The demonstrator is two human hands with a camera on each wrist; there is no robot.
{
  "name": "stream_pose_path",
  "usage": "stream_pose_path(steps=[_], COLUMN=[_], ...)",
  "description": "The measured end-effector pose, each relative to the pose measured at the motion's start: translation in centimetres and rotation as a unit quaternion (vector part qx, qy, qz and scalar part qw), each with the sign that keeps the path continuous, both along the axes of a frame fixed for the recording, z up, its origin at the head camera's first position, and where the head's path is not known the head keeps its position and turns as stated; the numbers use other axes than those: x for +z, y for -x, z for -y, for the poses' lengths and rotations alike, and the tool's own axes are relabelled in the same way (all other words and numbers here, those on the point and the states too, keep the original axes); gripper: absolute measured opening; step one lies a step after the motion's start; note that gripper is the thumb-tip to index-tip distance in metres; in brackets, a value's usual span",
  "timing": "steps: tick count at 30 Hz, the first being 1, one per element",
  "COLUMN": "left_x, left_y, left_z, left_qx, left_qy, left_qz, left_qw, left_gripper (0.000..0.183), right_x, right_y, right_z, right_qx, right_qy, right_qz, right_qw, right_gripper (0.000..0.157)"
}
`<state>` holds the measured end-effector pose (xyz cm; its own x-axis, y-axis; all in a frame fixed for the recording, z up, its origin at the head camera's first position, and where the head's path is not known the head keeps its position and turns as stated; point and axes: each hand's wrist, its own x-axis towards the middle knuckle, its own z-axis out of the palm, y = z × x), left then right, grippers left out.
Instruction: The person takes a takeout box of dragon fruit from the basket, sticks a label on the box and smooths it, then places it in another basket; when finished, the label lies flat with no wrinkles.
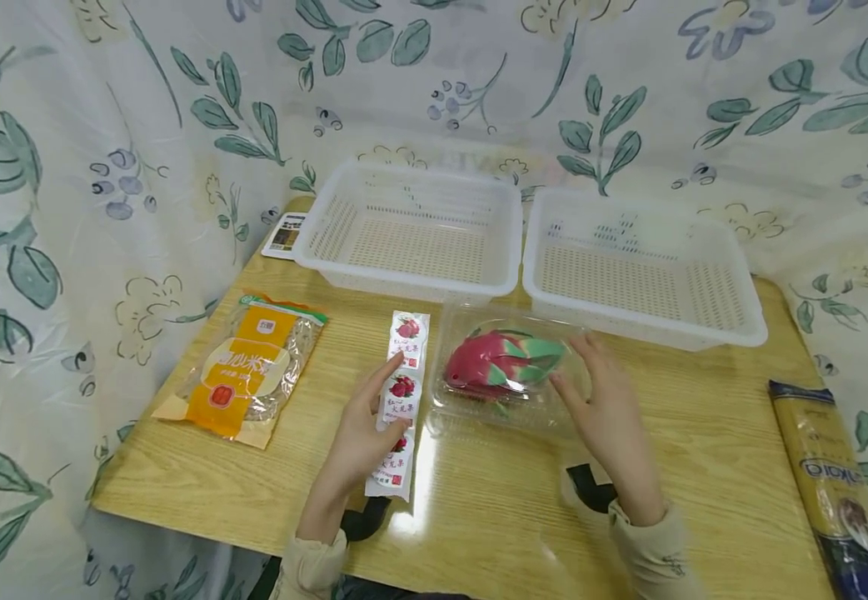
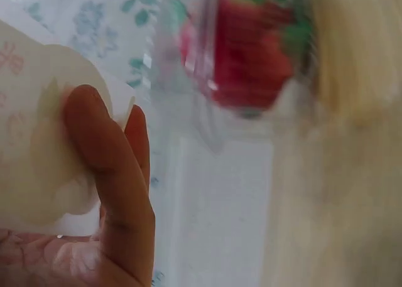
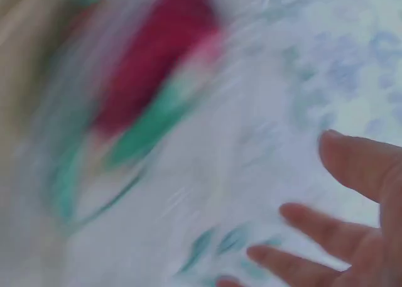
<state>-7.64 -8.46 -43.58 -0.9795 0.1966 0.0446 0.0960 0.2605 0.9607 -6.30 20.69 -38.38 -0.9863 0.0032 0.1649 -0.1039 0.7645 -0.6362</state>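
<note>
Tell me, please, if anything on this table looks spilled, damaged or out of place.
I see nothing spilled or damaged. Slightly odd: a flat white-edged item at the table's far left, partly hidden by the left basket, as if tucked away.

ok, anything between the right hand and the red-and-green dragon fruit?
Yes, the clear rectangular plastic box around the fruit: its wall stands between the fruit and the right hand. Nothing else visible does.

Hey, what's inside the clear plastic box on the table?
Inside the clear plastic box there's what looks like a red-and-green dragon fruit. Its underside and the box floor directly beneath are covered from view.
</note>
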Motion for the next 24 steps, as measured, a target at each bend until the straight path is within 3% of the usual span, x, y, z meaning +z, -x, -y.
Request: stream_pose_path(steps=[4, 7, 9, 13, 17, 24], left_x=[1.6, 2.7, 3.1, 3.2, 3.0, 2.9], left_y=[-1.0, -1.6, -1.9, -2.3, -2.4, -2.6], left_z=[-0.8, -1.5, -2.0, -2.8, -3.2, -3.6], left_qx=[-0.045, -0.077, -0.094, -0.106, -0.095, -0.094], left_qy=[-0.047, -0.071, -0.081, -0.070, -0.039, 0.005], left_qz=[-0.039, -0.066, -0.085, -0.133, -0.176, -0.190], left_qw=[0.9971, 0.9923, 0.9886, 0.9830, 0.9790, 0.9772], left_gripper=[0.083, 0.082, 0.081, 0.081, 0.081, 0.084], right_x=[1.8, 2.1, 2.1, 1.9, 1.6, 1.1], right_y=[-0.2, -0.1, 0.0, 0.2, 0.4, 0.7], right_z=[4.0, 6.3, 7.4, 8.4, 8.5, 8.2], right_qx=[0.072, 0.141, 0.165, 0.147, 0.120, 0.107], right_qy=[0.045, 0.104, 0.149, 0.202, 0.243, 0.280], right_qz=[-0.098, -0.088, -0.066, -0.039, -0.040, -0.051], right_qw=[0.992, 0.981, 0.973, 0.967, 0.962, 0.953], right_gripper=[0.043, 0.041, 0.041, 0.039, 0.032, 0.009])
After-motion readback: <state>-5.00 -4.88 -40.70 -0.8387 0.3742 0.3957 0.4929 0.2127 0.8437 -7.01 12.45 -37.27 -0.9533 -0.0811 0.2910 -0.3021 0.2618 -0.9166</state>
